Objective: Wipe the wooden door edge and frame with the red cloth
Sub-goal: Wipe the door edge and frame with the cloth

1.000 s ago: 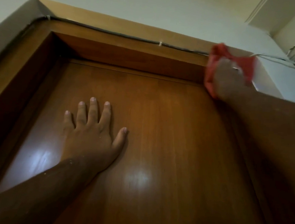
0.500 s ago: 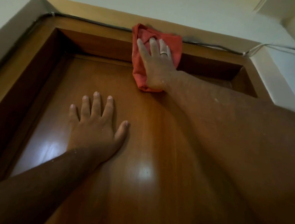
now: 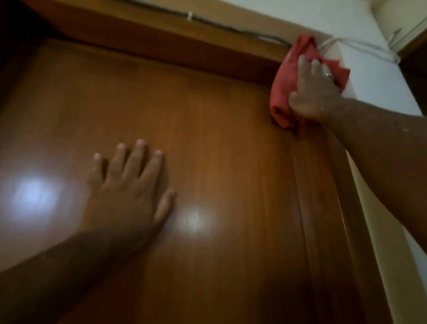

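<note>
Wooden door (image 3: 220,162): glossy brown panel filling most of the frame, with two bright light reflections in the lower left and lower centre.

Door frame (image 3: 141,32): wooden band running across the top of the picture and down the right side, with pale wall beyond it at the upper right.

Left hand (image 3: 125,195): lower centre-left, palm flat against the door panel, fingers spread and released, grasping nothing; forearm enters from the lower left corner.

Right hand (image 3: 312,93): upper right, pressed onto the red cloth at the top right corner of the frame; fingers lie over the cloth and thumb curls against its lower edge, gripping it. Forearm enters from the right edge.

Red cloth (image 3: 283,90): bunched, upper right, held against the corner where the frame's top and right members meet, its lower end touching the door's right edge.

Dark cable (image 3: 218,25): runs along the top of the frame, held by a small white clip (image 3: 190,15).

Ring (image 3: 329,75): on a finger of the right hand.
</note>
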`<control>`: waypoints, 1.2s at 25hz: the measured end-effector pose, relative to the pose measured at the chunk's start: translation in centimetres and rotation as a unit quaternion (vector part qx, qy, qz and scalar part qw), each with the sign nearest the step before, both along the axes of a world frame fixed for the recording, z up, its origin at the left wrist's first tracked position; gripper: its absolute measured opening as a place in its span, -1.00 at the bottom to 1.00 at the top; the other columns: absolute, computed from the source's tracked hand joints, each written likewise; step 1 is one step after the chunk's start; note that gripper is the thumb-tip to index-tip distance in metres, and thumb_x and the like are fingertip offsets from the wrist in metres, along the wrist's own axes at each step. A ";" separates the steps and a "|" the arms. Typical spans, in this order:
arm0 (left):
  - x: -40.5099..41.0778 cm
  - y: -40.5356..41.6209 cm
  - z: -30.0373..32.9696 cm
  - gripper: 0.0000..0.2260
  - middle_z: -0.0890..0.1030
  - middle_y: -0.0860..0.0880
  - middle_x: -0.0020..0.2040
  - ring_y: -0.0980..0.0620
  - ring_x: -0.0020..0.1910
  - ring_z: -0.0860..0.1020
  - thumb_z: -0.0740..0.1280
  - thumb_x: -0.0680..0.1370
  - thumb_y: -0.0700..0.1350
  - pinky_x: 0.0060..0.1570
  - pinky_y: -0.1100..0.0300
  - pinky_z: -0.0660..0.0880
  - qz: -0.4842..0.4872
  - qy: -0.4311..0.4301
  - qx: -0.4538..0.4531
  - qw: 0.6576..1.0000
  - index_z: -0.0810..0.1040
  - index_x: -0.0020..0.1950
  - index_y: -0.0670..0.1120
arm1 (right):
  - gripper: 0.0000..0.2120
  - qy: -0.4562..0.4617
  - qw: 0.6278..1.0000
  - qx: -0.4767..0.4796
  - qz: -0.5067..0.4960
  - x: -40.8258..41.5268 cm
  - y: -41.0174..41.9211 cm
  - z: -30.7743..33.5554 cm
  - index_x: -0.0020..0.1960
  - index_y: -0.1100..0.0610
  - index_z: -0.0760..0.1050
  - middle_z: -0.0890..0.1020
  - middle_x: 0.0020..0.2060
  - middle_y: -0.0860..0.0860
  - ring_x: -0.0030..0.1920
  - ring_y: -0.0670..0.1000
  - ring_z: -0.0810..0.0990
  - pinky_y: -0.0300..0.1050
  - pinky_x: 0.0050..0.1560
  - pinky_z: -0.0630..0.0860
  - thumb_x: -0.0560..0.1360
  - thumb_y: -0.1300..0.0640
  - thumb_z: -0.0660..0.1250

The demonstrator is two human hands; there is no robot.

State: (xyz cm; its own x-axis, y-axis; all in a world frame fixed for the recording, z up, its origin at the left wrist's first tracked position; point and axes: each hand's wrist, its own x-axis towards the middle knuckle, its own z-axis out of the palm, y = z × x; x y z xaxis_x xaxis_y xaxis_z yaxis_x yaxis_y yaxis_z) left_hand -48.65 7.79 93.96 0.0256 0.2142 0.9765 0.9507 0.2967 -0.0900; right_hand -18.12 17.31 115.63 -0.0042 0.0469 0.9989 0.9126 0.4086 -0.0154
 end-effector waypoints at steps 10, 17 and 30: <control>6.9 4.6 -18.1 -0.31 0.22 -0.26 0.59 -0.30 0.56 0.16 0.12 0.55 0.25 0.48 -0.36 0.01 -0.036 0.113 -0.076 0.990 0.22 0.60 -0.08 | -0.26 -0.093 0.995 0.018 -0.030 3.2 3.2 -22.0 0.58 0.14 -0.07 0.06 0.54 0.31 0.52 0.37 0.01 0.27 0.43 0.08 0.52 -0.12 0.11; 5.9 4.0 -24.7 -0.32 0.09 -0.25 0.63 -0.30 0.60 0.05 0.08 0.59 0.22 0.50 -0.34 -0.09 -0.024 0.173 -0.132 0.976 0.08 0.64 -0.08 | -0.49 -0.106 0.971 -0.193 -0.095 2.0 -0.3 -58.2 0.52 0.36 0.07 0.13 0.45 0.45 0.41 0.48 0.22 0.44 0.21 0.39 0.68 0.08 0.01; 5.9 4.8 -25.5 -0.36 -0.04 -0.23 0.65 -0.29 0.61 -0.06 0.01 0.63 0.18 0.47 -0.31 -0.26 -0.095 0.154 -0.103 0.978 -0.03 0.65 -0.06 | -0.23 0.002 0.994 -0.108 -0.001 1.5 1.7 -49.5 0.58 0.17 -0.08 0.02 0.52 0.33 0.49 0.39 0.09 0.16 0.26 0.32 0.50 0.07 0.23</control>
